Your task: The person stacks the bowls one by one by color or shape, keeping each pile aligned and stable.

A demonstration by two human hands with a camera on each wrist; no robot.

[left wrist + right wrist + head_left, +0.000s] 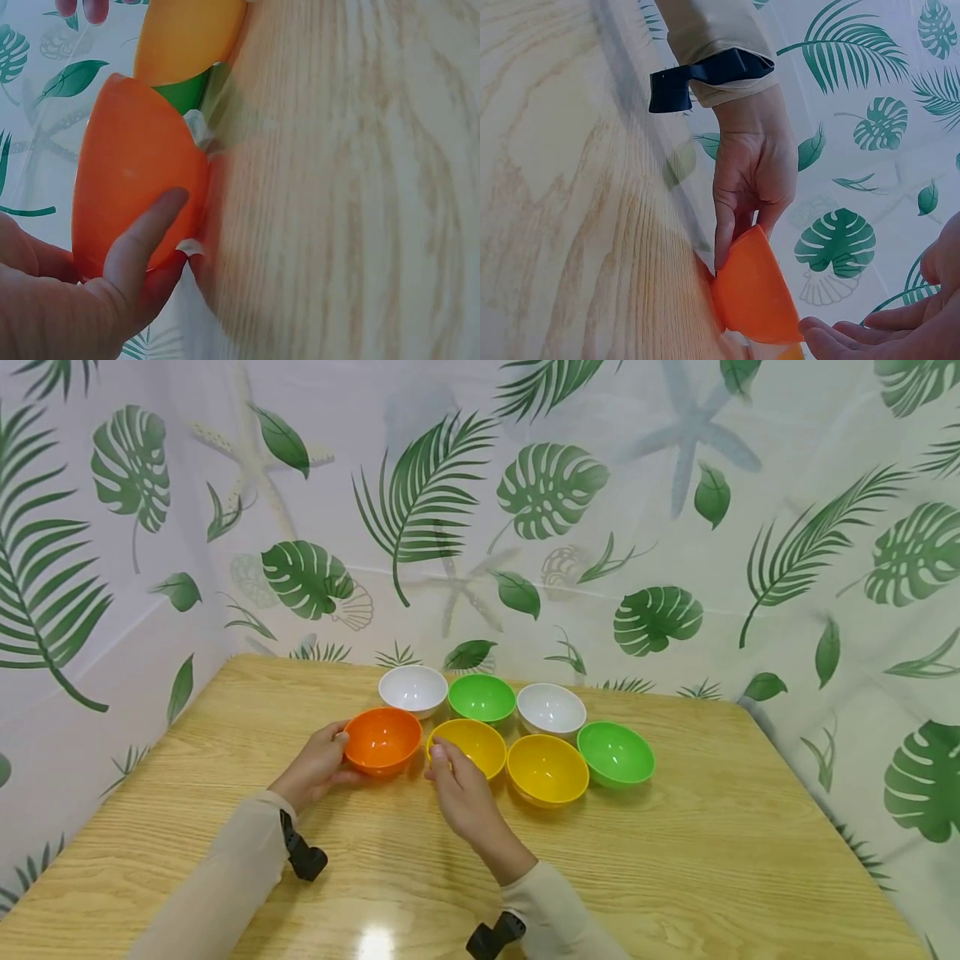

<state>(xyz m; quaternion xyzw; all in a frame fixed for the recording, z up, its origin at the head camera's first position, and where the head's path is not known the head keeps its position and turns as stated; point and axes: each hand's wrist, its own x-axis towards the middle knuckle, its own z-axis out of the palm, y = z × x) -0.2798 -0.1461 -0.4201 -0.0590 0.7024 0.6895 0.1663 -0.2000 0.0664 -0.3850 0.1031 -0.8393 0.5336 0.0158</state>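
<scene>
My left hand [318, 764] holds an orange bowl [383, 741] by its left side, at the left end of the front row. In the left wrist view the thumb [146, 236] lies along the bowl's outside, with the other fingers partly hidden at the rim. Whether the bowl's base touches the table cannot be told. My right hand [468, 797] is between the orange bowl and a yellow bowl [480, 747], covering part of the yellow rim. Its fingers [892, 319] are extended near the orange rim in the right wrist view, gripping nothing.
A second yellow bowl [547, 768] and a green bowl [616, 753] continue the front row rightward. Behind stand a white bowl [412, 689], another green bowl [482, 697] and another white bowl [551, 708]. The wooden table [712, 860] meets a leaf-patterned cloth [562, 568] behind.
</scene>
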